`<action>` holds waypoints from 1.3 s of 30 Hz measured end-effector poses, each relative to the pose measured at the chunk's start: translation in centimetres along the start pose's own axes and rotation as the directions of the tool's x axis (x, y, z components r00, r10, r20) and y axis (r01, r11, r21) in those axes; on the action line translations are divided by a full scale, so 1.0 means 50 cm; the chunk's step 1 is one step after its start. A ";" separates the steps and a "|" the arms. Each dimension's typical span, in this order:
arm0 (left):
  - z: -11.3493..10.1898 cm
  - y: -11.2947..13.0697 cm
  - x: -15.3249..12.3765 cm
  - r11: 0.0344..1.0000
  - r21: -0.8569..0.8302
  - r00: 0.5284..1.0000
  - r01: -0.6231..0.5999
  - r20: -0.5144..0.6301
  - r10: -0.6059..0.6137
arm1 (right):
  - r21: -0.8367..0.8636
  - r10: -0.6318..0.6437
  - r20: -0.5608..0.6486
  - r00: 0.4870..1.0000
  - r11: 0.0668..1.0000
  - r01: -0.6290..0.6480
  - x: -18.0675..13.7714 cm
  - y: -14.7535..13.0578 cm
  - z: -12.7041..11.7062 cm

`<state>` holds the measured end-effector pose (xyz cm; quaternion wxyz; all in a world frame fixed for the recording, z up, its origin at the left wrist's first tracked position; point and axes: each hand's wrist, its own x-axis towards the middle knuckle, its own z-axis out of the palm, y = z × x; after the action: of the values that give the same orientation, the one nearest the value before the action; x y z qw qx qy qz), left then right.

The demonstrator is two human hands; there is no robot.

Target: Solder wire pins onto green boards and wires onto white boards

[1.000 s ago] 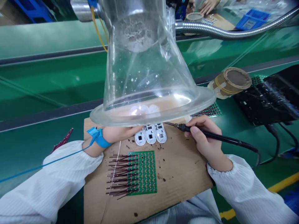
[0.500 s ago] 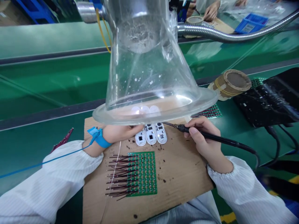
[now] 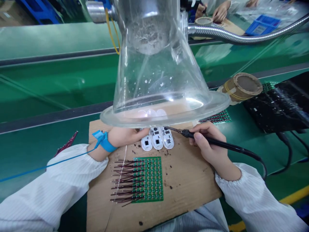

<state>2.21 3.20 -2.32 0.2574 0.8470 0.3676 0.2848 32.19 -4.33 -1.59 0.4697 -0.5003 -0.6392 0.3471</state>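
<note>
A thin maroon strip (image 3: 68,144) lies on the smooth green bench (image 3: 48,135). A blue strap (image 3: 107,145) rings the left wrist. The left hand (image 3: 127,137) has its thumb over the leftmost of three white, round-ended boards (image 3: 157,141), side by side on dark-flecked cardboard (image 3: 190,180); its grip is partly hidden, so its state cannot be told. Nearer lies a squarish green board (image 3: 152,178), stiff brown wires (image 3: 123,180) fanning leftward. Above hangs a clear, flared, speckled hood (image 3: 161,80). The right hand (image 3: 210,143) has its grip closed round a slim black iron (image 3: 224,144), metal tip at the rightmost white board. Beyond stands a rough brown drum (image 3: 238,91).
</note>
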 end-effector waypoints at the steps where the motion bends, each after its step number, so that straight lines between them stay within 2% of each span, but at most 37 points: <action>1: 0.001 -0.001 -0.001 1.000 -0.003 1.000 -0.002 0.006 0.002 | -0.005 0.000 0.005 1.000 1.000 0.001 0.000 0.000 0.000; 9: 0.008 -0.015 -0.011 0.999 -0.019 1.000 0.029 -0.003 -0.029 | -0.037 -0.034 0.020 0.999 0.999 0.035 0.000 0.001 -0.002; 15: -0.038 -0.022 -0.007 0.996 -0.087 0.999 0.036 -0.038 -0.039 | -0.002 -0.024 0.002 1.000 1.000 0.024 -0.004 0.007 -0.007; 19: -0.052 -0.017 -0.005 0.995 -0.091 0.999 -0.037 -0.023 0.035 | 0.139 0.010 -0.092 0.996 0.990 0.003 0.005 -0.009 -0.004; 23: -0.050 -0.010 -0.005 0.992 -0.085 0.995 -0.098 -0.022 0.097 | 0.204 0.050 -0.123 0.991 0.979 -0.024 0.020 -0.025 0.019; 26: -0.054 -0.007 -0.003 0.991 -0.061 0.992 -0.119 -0.036 0.117 | 0.164 -0.050 -0.136 0.989 0.984 0.072 0.020 -0.015 0.037; 28: -0.058 -0.007 -0.001 0.990 -0.034 0.990 -0.139 -0.028 0.139 | 0.116 -0.089 -0.104 0.991 0.988 0.101 0.014 -0.001 0.041; 33: -0.052 -0.017 0.000 0.988 -0.064 0.990 -0.139 -0.038 0.137 | 0.035 -0.083 -0.040 0.996 0.996 0.084 0.005 0.017 0.037; 39: -0.051 -0.014 0.003 0.993 -0.057 0.994 -0.106 -0.022 0.104 | -0.040 -0.123 -0.009 0.992 0.992 0.122 0.015 0.007 0.040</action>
<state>0.24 4.32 -0.91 0.2632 0.8547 0.3165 0.3164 30.36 -3.44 -2.37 0.4838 -0.4714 -0.6727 0.3019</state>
